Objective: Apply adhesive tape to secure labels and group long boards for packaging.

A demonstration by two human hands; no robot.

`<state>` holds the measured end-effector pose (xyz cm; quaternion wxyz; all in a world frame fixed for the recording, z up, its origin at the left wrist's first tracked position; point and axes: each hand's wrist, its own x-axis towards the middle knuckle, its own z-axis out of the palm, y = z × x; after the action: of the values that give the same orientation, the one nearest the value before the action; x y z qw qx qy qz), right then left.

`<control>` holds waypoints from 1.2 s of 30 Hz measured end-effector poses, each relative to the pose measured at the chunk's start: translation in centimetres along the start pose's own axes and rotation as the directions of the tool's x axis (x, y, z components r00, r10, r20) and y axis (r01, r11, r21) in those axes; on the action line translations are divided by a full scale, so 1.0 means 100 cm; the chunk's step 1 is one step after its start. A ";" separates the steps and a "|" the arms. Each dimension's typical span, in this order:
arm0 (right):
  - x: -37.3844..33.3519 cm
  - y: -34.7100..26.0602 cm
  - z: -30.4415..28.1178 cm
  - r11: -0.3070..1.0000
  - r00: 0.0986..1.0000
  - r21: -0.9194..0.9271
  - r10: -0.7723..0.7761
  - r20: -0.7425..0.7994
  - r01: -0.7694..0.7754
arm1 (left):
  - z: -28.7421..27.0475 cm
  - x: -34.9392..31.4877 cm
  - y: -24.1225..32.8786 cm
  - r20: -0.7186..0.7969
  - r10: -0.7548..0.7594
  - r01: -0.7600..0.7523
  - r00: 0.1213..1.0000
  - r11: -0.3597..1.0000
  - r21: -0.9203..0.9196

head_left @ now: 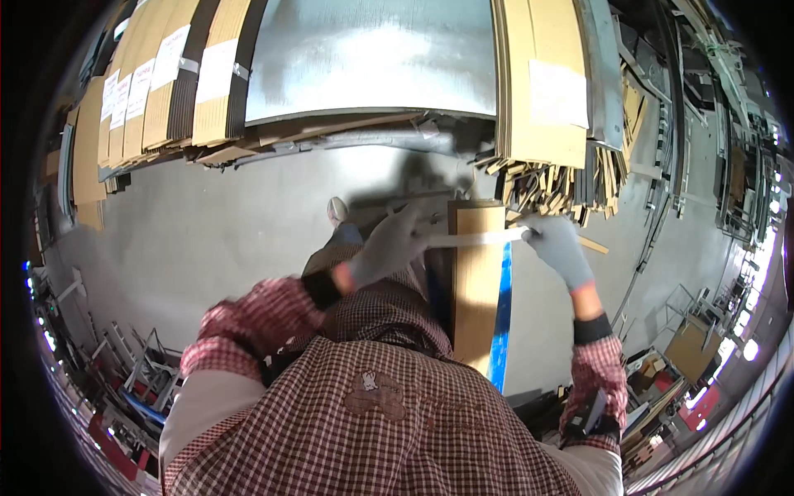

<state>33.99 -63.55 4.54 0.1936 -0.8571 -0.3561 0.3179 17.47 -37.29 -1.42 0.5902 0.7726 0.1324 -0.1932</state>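
A long stack of tan cardboard strips (478, 289) lies in front of me, pointing away from my body, with a blue edge (501, 331) showing along its right side. Across its far part runs a white band of tape or strap (475, 240), stretched between my gloved hands. My right hand (561, 250) pinches the band's right end, just off the stack's right side. On the other side, my left hand (390, 244) is closed at the band's left end; its fingertips are slightly smeared by motion.
Banded tan cardboard stacks with white paper labels (217, 73) stand far left. Another labelled stack (556, 91) stands far right, beside a grey sheet-topped surface (372, 58). Loose thin strips (554, 186) jut out below it. My shoe (336, 210) is on the grey floor.
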 end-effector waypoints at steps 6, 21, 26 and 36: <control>0.065 0.068 0.079 0.909 0.971 0.389 0.060 0.230 -0.148 | 0.085 0.094 -0.076 0.082 0.347 -0.257 0.934 0.815 -0.519; 0.001 -0.095 0.130 0.880 0.740 -0.094 0.328 -0.587 -0.465 | 0.010 0.025 -0.046 0.410 0.506 -0.417 0.759 0.861 -0.290; -0.036 -0.055 0.088 0.586 0.865 0.803 0.454 -0.213 -0.110 | 0.067 0.069 0.046 0.193 0.417 -0.452 0.888 0.866 0.213; 0.004 -0.012 -0.001 0.997 0.997 -0.031 0.072 0.017 -0.071 | 0.082 0.046 0.039 -0.035 0.656 -0.572 0.754 0.682 0.456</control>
<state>33.68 -62.43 5.09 0.1660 -0.8692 -0.3317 0.3271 22.07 -46.33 -2.03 0.4251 0.8940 -0.1228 0.0700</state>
